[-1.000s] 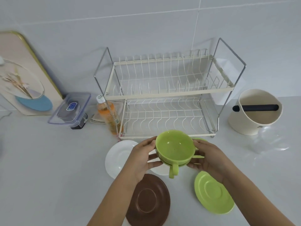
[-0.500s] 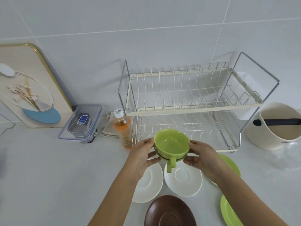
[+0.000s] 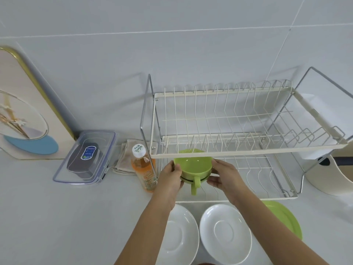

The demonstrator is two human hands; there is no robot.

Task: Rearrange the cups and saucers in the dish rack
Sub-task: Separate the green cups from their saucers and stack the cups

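A stack of green cups [image 3: 193, 167], handles toward me, is held between my left hand [image 3: 171, 177] and my right hand [image 3: 222, 175]. The stack sits at the left front of the lower tier of the two-tier wire dish rack [image 3: 248, 150], just under the upper tier's front rail. Both tiers otherwise hold nothing. On the counter in front of the rack lie two white saucers [image 3: 180, 234] [image 3: 226, 233] and a green saucer [image 3: 284, 217], partly hidden by my right arm.
An orange drink bottle [image 3: 144, 169] stands right beside the rack's left leg, close to my left hand. A clear lidded box [image 3: 86, 157] and folded cloth [image 3: 124, 157] lie further left. A cream bucket [image 3: 332, 176] stands at the right. A framed board [image 3: 28, 111] leans on the wall.
Both hands carried the green cups forward from above the saucers into the rack's lower tier. The view moved closer to the rack, and the brown saucer dropped out of sight.
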